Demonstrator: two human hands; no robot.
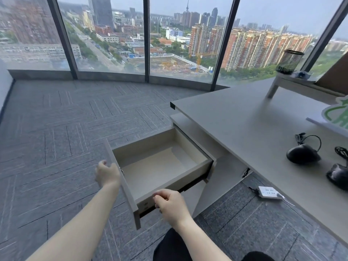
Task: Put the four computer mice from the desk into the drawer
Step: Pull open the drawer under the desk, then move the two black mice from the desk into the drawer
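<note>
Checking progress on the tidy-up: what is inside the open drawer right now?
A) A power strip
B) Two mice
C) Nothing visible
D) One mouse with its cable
C: the drawer stands pulled out with its pale bottom bare, while two black mice, the nearer mouse and another mouse, lie on the desk.

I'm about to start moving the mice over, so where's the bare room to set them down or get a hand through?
The open beige drawer is bare across its whole floor between its four walls. The left hand is on the drawer front and the right hand is at the near corner. The grey desk is bare left of the black corded mice; its right edge is crowded.
</note>
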